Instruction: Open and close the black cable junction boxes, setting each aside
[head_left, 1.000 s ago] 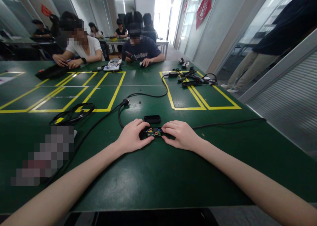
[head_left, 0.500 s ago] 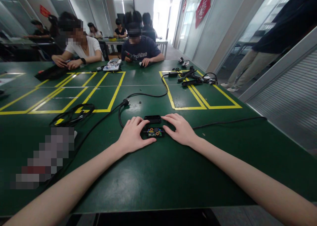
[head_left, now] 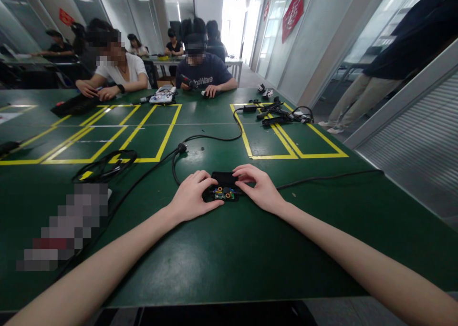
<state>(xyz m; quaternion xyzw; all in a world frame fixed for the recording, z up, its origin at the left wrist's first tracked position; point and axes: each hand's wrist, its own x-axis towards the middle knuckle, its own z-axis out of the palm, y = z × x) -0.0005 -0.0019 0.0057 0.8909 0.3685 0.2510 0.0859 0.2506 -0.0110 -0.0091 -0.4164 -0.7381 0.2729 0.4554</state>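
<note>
An opened power adapter lies in front of me. Its circuit board [head_left: 224, 194], with copper coils and green and yellow parts, sits in the lower black case half. Right behind it is the other half, a plain black cover [head_left: 224, 178], tipped up at the board's far edge. My left hand [head_left: 191, 196] grips the adapter from the left, thumb along the near edge of the case and fingers at the cover's left end. My right hand [head_left: 258, 187] pinches the cover's right end between bent fingers and thumb. The fingertips partly hide both ends.
Black cables [head_left: 150, 168] run left and right from the adapter. A coiled cable [head_left: 105, 166] and a blurred-out object [head_left: 69, 226] lie at left. More adapters and cables [head_left: 275, 114] are heaped at the far right. Two people [head_left: 205, 73] work across the green table [head_left: 200, 269].
The cover has come nearer to the board and changed its tilt. My right fingers have closed in on its right end; my left hand has hardly moved.
</note>
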